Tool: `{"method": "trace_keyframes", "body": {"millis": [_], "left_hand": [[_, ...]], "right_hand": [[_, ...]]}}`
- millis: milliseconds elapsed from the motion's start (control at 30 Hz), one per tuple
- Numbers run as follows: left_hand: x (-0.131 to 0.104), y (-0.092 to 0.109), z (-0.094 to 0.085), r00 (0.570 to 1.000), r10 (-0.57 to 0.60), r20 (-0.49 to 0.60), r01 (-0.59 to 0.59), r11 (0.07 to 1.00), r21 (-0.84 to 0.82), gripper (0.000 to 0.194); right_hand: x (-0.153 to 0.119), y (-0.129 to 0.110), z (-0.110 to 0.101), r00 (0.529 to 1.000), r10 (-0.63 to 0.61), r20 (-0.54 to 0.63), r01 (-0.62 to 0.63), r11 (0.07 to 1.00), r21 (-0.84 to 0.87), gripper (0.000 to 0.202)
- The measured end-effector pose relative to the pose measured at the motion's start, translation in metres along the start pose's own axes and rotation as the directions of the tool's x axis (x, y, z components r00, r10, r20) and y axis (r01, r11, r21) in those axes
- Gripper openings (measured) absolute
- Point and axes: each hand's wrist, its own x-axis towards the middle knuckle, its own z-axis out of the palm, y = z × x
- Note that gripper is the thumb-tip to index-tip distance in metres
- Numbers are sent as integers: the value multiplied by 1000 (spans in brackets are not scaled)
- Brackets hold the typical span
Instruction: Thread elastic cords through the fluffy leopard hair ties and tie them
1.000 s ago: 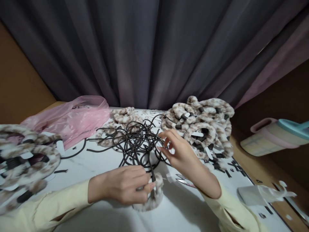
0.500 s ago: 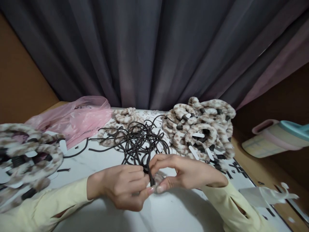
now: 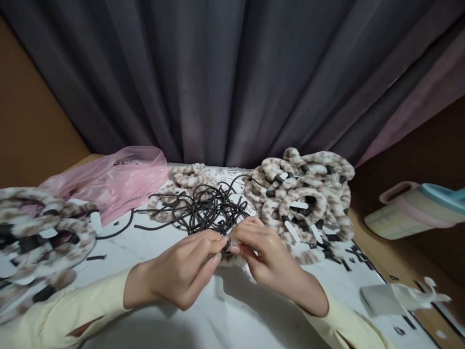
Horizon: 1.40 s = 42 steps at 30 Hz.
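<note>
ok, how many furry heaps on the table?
3: left heap, back-centre heap partly behind black cords, right heap. A separate furry piece shows between left hand and right hand; more may be hidden.

A head-worn camera looks forward and down across a white tabletop (image 3: pixel 112 254), from close behind the left hand (image 3: pixel 178 271), at seven o'clock, and the right hand (image 3: pixel 272 254), at five. The sleeves (image 3: pixel 85 308) enter nearest the lens; a dark grey curtain (image 3: pixel 203 72) closes the view at twelve.
</note>
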Motion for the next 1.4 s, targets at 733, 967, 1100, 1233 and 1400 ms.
{"method": "trace_keyframes", "body": {"millis": [733,967,1100,1233,1400], "left_hand": [[7,-12,8,482,-873,73,745,364,-558,26],[3,-18,11,402,-909,107,692,225,-686,31],[4,-18,12,427,-900,83,706,274,-653,32],[3,-17,13,468,-884,7,736,385,-557,30],[3,-13,15,462,-887,19,742,375,-556,30]], "right_hand": [[-14,-19,28,970,70,-232,-101,987,-126,27],[-8,-9,44,913,403,69,-406,876,261,33],[0,-2,51,823,525,219,-545,619,565,27],[5,1,56,790,574,217,-540,483,689,30],[5,5,64,792,591,150,-481,455,750,35]]}}
